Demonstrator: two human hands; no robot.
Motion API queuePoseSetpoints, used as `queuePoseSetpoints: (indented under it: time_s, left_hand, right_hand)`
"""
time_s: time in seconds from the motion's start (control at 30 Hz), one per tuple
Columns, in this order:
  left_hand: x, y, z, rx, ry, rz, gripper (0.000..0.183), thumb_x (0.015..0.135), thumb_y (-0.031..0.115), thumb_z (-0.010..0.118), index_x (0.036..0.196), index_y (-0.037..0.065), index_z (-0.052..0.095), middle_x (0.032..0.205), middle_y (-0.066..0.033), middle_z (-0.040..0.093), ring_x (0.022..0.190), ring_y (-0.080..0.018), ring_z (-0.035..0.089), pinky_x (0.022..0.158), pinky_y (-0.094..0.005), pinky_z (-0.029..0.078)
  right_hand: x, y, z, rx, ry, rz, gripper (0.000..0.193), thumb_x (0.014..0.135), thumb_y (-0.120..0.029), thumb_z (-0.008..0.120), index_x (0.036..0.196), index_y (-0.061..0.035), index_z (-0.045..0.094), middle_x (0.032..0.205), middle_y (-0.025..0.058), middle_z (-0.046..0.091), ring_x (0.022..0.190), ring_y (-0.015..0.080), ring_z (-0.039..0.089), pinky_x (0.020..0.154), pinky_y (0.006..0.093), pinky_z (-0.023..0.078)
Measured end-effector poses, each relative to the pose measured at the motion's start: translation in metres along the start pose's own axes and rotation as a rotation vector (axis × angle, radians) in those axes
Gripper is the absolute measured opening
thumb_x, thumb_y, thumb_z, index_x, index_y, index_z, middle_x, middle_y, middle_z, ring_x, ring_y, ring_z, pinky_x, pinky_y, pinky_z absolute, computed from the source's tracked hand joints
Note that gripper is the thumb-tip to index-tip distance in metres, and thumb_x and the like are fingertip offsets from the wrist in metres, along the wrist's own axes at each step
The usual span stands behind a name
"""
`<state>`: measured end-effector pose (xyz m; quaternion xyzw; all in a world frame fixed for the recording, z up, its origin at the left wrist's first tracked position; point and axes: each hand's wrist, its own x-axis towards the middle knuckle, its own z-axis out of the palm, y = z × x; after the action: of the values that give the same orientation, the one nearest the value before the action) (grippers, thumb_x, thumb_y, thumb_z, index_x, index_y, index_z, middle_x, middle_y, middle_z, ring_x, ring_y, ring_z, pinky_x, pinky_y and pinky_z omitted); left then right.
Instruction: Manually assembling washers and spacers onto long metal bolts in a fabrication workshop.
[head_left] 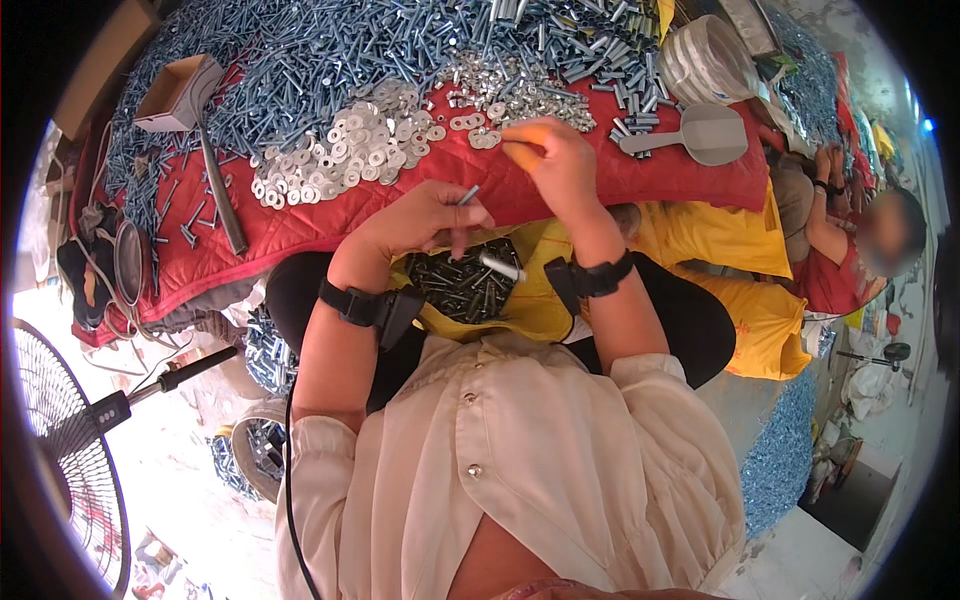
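A red quilted cloth (690,185) carries a heap of flat washers (345,150); behind the washers spreads a broad mass of bolts (330,50), to their right lie small silvery pieces (500,85), then metal sleeves (645,90) and a grey scoop (715,135), and to their left a long-handled tool (222,190)

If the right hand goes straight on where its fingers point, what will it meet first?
Probably the flat, round, silver metal washers, though how high the right hand hangs is unclear.

The cloth (290,230) is red — quilted — the bolts (310,50) bluish grey, washers (345,145) silver, bags (745,315) yellow.
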<state>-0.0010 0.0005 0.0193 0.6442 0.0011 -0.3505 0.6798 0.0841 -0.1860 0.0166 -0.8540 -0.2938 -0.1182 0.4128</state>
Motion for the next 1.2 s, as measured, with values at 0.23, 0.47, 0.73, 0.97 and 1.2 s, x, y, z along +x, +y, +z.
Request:
queuePoseSetpoints:
  time_s: [0.23, 0.47, 0.73, 0.97, 1.2]
  left_hand:
    - [0.006, -0.005, -0.009, -0.093, 0.287, 0.102, 0.024, 0.089, 0.024, 0.053, 0.097, 0.003, 0.061, 0.063, 0.0014, 0.053, 0.045, -0.0048, 0.042, 0.042, -0.0183, 0.031]
    - [0.012, -0.006, -0.010, -0.118, 0.378, 0.133, 0.024, 0.090, 0.023, 0.051, 0.099, 0.004, 0.063, 0.065, 0.0035, 0.052, 0.045, -0.0031, 0.041, 0.042, -0.0177, 0.029]
    - [0.012, -0.005, -0.003, -0.108, 0.426, 0.121, 0.014, 0.087, 0.019, 0.057, 0.083, 0.006, 0.061, 0.063, 0.0022, 0.054, 0.046, -0.0038, 0.042, 0.042, -0.0181, 0.029]
    - [0.009, -0.002, -0.003, -0.247, 0.476, 0.219, 0.016, 0.086, 0.008, 0.056, 0.097, -0.001, 0.061, 0.081, -0.0056, 0.063, 0.057, -0.0080, 0.056, 0.050, -0.0197, 0.047]
    - [0.016, -0.012, -0.014, -0.421, 0.541, 0.348, 0.019, 0.086, 0.009, 0.056, 0.102, -0.002, 0.059, 0.077, -0.0046, 0.060, 0.059, -0.0099, 0.057, 0.053, -0.0218, 0.051]
  right_hand:
    - [0.011, 0.015, 0.040, -0.505, -0.023, -0.326, 0.015, 0.065, -0.018, 0.070, 0.080, -0.0148, 0.069, 0.099, 0.0050, 0.062, 0.108, 0.0266, 0.051, 0.090, 0.0404, 0.040]
    - [0.013, 0.007, 0.042, 0.139, 0.155, 0.119, 0.015, 0.065, -0.009, 0.070, 0.080, -0.0110, 0.070, 0.081, 0.0054, 0.065, 0.081, 0.0231, 0.061, 0.071, 0.0330, 0.048]
    - [-0.006, -0.019, 0.031, 0.067, 0.118, -0.207, 0.012, 0.066, -0.007, 0.068, 0.078, -0.0091, 0.067, 0.072, 0.0046, 0.062, 0.064, 0.0216, 0.061, 0.055, 0.0301, 0.048]
    - [0.002, -0.022, 0.006, -0.099, 0.086, -0.445, 0.023, 0.068, -0.012, 0.070, 0.091, -0.0109, 0.067, 0.077, 0.0041, 0.063, 0.066, 0.0215, 0.061, 0.058, 0.0303, 0.049]
    - [0.067, 0.103, -0.040, -0.921, 0.055, -0.048, 0.015, 0.076, -0.009, 0.050, 0.081, -0.0095, 0.064, 0.079, 0.0105, 0.063, 0.075, 0.0297, 0.061, 0.065, 0.0400, 0.049]
